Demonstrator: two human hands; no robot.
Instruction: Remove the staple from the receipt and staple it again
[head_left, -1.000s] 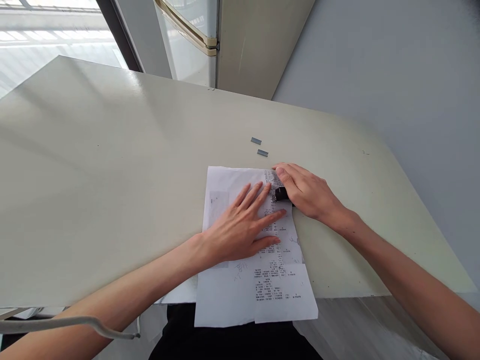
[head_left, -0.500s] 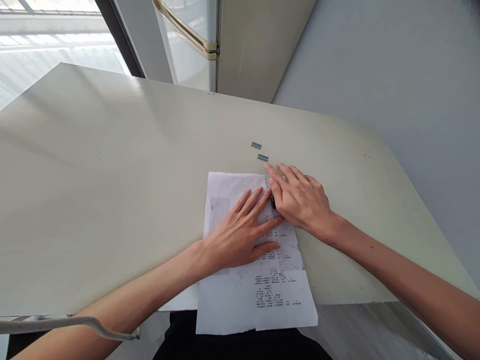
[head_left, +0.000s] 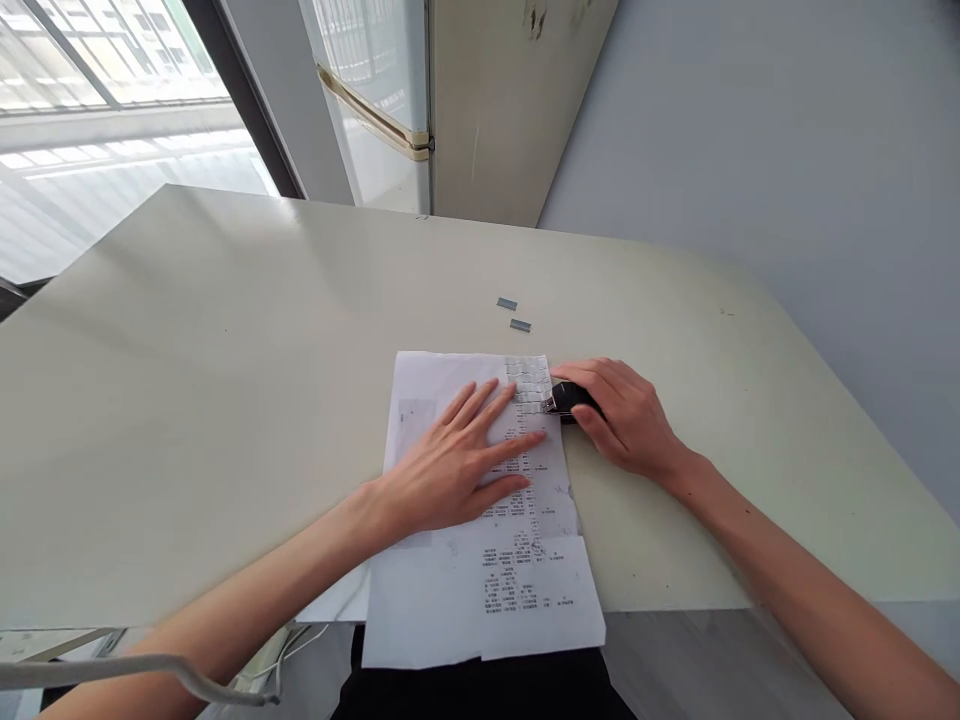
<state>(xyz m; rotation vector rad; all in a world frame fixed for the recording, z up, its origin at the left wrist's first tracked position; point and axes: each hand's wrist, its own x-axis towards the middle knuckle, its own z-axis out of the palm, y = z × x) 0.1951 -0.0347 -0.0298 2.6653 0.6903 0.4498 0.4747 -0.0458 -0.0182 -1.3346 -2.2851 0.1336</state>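
Printed sheets of paper (head_left: 450,610) lie on the table and hang over its front edge. My left hand (head_left: 457,460) rests flat on them with its fingers spread. A black stapler (head_left: 568,399) sits at the sheets' right edge, its metal nose over the print near the top corner. My right hand (head_left: 626,415) is wrapped over the stapler, covering its rear part. Beyond the paper lie two grey strips of staples (head_left: 507,303), one slightly nearer than the other.
The off-white table (head_left: 262,380) spreads out around the paper. A fridge (head_left: 495,130) stands behind it, with a grey wall (head_left: 750,130) to the right and a window (head_left: 127,130) at the left. A grey cable (head_left: 150,668) crosses the lower left.
My right hand has moved right and its grip shows more of the stapler. The paper and my left hand appear slightly further left. The camera view has tilted up a little.
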